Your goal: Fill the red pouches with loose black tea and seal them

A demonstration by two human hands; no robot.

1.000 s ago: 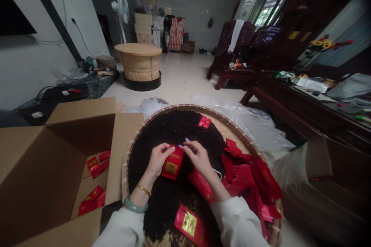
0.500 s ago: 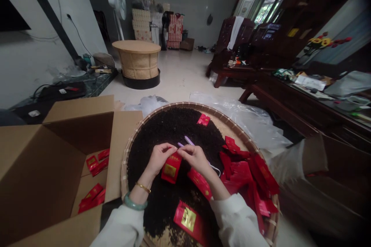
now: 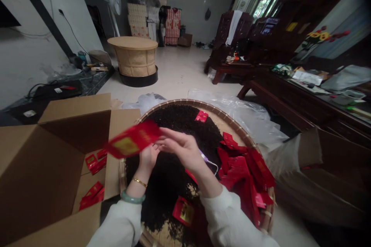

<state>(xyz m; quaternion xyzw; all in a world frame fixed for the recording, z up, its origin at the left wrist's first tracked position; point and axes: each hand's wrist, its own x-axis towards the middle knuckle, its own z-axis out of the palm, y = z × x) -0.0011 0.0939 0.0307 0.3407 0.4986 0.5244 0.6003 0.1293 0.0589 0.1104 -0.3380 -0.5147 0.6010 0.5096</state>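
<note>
Pinching red packet [image 3: 131, 139], right hand [image 3: 183, 146] points leftward; left hand [image 3: 148, 157] below, grip unclear.

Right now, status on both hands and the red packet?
Right hand holds red packet by one end. Left hand close, contact unclear. Carton flap behind packet.

A red packet [image 3: 133, 139] (gold-panelled, blurred) tilts, held seemingly by the right hand [image 3: 183, 147].

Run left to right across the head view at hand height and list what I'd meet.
Open cardboard box, held red packet, right hand, purple tool with white cord, pile of red packets, second cardboard box.
</note>
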